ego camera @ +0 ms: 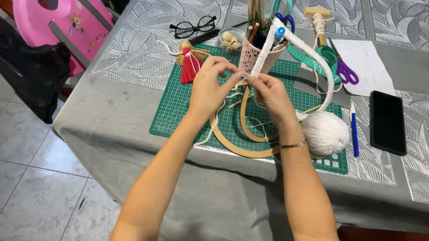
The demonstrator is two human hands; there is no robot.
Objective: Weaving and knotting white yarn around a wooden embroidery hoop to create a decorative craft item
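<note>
While both hands pinch white cord (243, 81) at wooden hoop (247, 134), left hand (208, 86), right hand (269, 94): slack grip risks wrap loosening; yarn ball (324, 132) near mat's right edge may roll off

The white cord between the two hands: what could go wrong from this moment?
1. The white cord is pinched by the left hand and right hand close to the lace pencil holder; a hard pull might tip it.
2. The yarn ball lies near the edge of the green cutting mat; tugging could roll it toward the table edge.
3. Loose cord strands may tangle around the wooden hoops.
</note>
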